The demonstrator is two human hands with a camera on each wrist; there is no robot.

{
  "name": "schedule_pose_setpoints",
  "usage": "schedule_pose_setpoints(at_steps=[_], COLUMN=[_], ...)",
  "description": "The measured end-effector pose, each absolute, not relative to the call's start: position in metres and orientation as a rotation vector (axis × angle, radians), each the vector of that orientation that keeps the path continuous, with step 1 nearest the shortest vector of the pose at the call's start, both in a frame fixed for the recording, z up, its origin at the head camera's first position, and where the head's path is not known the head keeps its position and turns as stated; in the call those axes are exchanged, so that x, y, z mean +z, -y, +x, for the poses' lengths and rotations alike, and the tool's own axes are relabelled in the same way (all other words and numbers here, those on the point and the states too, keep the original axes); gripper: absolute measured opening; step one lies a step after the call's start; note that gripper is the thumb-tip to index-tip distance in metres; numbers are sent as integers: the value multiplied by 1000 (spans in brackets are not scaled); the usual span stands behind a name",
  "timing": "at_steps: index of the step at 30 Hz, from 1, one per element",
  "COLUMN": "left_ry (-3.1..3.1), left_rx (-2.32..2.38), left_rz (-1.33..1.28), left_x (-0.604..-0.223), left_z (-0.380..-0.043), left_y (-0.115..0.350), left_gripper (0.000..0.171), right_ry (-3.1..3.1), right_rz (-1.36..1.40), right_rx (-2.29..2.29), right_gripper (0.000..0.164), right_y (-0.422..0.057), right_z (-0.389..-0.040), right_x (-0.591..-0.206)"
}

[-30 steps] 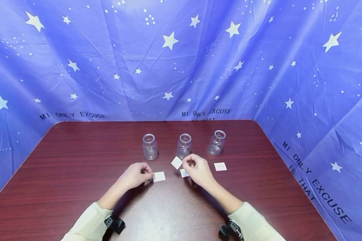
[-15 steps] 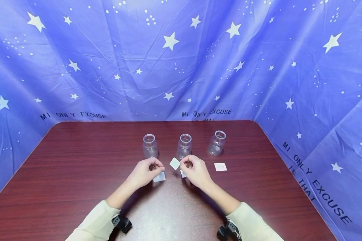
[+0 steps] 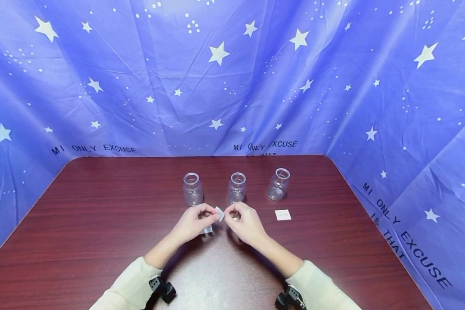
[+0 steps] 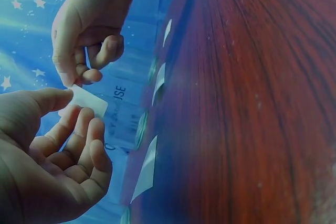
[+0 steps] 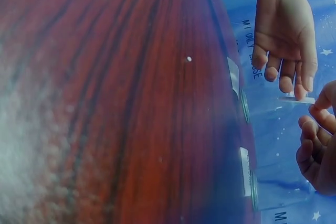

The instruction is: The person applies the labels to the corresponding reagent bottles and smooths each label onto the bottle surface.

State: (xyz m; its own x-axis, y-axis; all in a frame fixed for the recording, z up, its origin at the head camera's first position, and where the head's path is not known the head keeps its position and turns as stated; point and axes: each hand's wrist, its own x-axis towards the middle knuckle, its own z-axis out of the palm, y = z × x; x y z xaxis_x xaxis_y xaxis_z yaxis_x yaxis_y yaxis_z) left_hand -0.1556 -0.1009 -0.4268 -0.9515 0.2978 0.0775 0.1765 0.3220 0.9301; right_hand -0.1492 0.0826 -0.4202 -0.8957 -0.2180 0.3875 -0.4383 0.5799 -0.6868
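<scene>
My left hand (image 3: 193, 224) and right hand (image 3: 248, 221) meet above the table at a small white square label (image 3: 219, 214). Thumb and fingertips of the left hand pinch one side of it; the right hand's thumb and index finger pinch a corner. In the left wrist view the label (image 4: 90, 102) slants between the two hands. The right wrist view shows the label (image 5: 294, 99) nearly edge-on. Another white label (image 3: 207, 230) lies partly hidden under the left hand, and one (image 3: 235, 219) is mostly covered by the right hand.
Three clear glass jars stand in a row behind the hands: left jar (image 3: 193, 191), middle jar (image 3: 237, 187), right jar (image 3: 279, 185). A white label with faint writing (image 3: 283, 215) lies before the right jar. Blue star-patterned cloth (image 3: 217, 86) hangs behind the dark red table (image 3: 100, 206).
My left hand has moved right from beside the left label and now pinches the label the right hand holds. The right hand has shifted slightly left, and the held label has tilted.
</scene>
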Motion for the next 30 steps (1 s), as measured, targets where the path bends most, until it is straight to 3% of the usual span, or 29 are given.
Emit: schedule_pose_setpoints(at_steps=[16,30], left_ry=[-2400,-2462], left_rx=[1739,1743], left_rz=[314,292], left_x=[-427,-426], left_z=[-155,-154], left_y=[98,101], left_gripper=[25,17], right_ry=[2408,2498], right_rz=[756,661], right_rx=[1148,1188], right_gripper=[5,5], right_y=[-82,-89], right_z=[-150,-151], right_x=[-424,-418])
